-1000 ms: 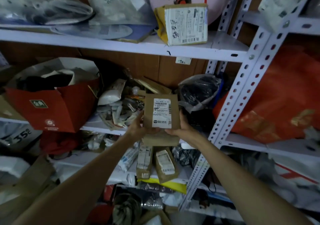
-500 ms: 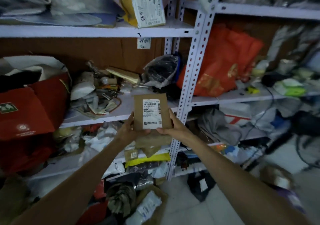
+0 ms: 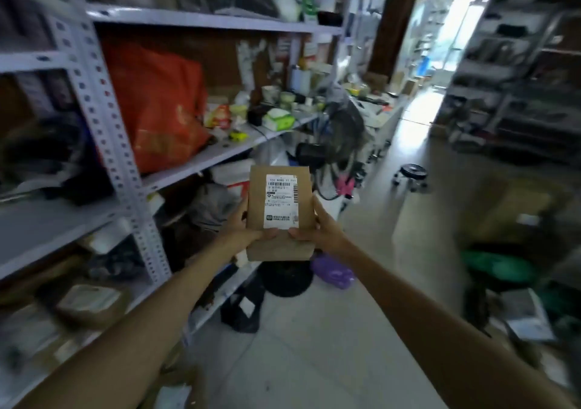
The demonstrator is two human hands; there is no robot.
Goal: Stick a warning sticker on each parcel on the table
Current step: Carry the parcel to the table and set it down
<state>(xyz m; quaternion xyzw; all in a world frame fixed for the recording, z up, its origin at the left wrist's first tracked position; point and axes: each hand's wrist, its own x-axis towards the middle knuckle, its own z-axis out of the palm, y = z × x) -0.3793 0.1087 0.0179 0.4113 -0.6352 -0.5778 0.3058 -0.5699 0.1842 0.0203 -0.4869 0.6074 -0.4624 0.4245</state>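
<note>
- The brown paper parcel (image 3: 279,246) is held up in the air before the person, above the aisle floor (image 3: 314,345) and just right of the metal shelving (image 3: 103,119). Only the hands bear it.
- The left hand (image 3: 243,229) grips its lower left edge and the right hand (image 3: 320,229) its lower right edge, with thumbs on the front face and fingers behind.
- The white shipping label (image 3: 281,201) faces the camera, upright. No warning sticker shows on the parcel or in either hand.
- The step in hand seems to be carrying the parcel to where it gets its sticker. Keep both grips low at the edges so the paper stays flat.
- For sticking, the bare brown strip beside or below the label looks best, since covering the barcode would be a fault.
- The surroundings are blurred, and no worktop can be made out with certainty.
</note>
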